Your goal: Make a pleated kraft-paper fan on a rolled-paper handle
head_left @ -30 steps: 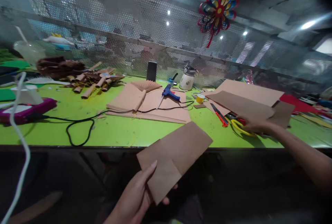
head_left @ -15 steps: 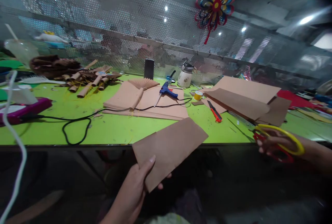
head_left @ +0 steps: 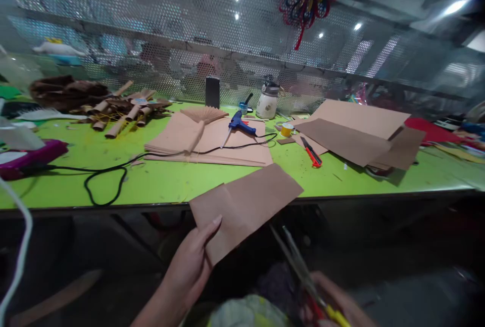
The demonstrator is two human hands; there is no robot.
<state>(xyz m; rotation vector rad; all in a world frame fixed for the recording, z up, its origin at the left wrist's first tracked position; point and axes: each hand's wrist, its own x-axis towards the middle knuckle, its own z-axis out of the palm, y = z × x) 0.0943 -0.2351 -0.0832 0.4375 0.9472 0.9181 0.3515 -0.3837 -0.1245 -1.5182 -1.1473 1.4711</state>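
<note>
My left hand [head_left: 195, 256] grips a folded piece of brown paper [head_left: 253, 205] by its near left corner, thumb on top, in front of the table edge. Low on the right, my right hand [head_left: 333, 294] is closed around the handles of a pair of scissors [head_left: 299, 261] with red and yellow grips. The blades stand slightly apart and point up and left toward the paper, without touching it. Motion blurs the right hand and the handles, and the frame's bottom edge cuts them off.
On the green table [head_left: 162, 185] lie stacked brown paper [head_left: 166, 140], a blue glue gun [head_left: 241, 124] with a black cord, a red utility knife [head_left: 311, 152], a yellow spool [head_left: 287, 130] and larger brown sheets [head_left: 344, 137]. Rolled paper pieces [head_left: 132, 112] lie left; a white bottle [head_left: 267, 102] stands behind.
My right hand has brought the scissors from the table's right edge down and left, below the paper. The left hand still holds the paper, and the view has shifted slightly.
</note>
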